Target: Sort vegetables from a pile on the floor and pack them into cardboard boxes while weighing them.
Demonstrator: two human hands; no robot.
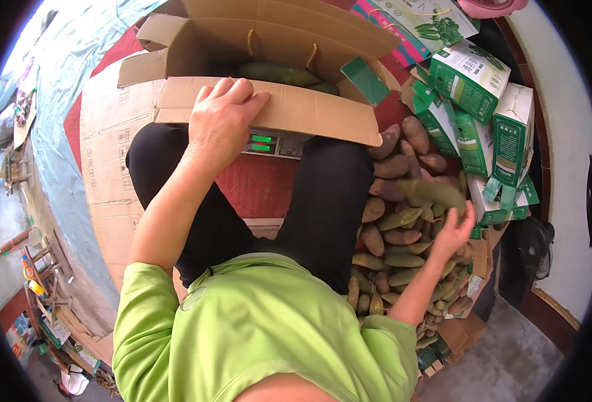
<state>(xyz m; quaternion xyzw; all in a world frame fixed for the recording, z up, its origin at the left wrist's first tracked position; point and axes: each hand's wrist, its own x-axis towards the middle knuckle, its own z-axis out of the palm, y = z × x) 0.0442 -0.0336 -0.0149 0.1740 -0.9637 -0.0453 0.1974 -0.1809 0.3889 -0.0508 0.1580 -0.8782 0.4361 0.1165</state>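
My left hand (pixel 226 110) is closed over the near flap (pixel 296 110) of an open cardboard box, fingers hooked across its upper edge. Inside the box (pixel 222 40) lies a long green radish (pixel 279 73), with part of another beside it. On the right, my right hand (pixel 454 234) has its thumb and fingers at the end of a curved green radish (pixel 435 194), smeared by motion above a pile of roots (pixel 403 258). A digital scale (pixel 272 144) with green lit digits shows beneath the flap, between my knees.
Green and white cartons (pixel 473 77) are stacked at the far right, beside the wall. Behind them, a printed gift box (pixel 430 23) lies at the back. A black fan (pixel 536 246) stands near the wall. Flattened cardboard (pixel 111 154) and a pale blue sheet (pixel 68 120) cover the left side.
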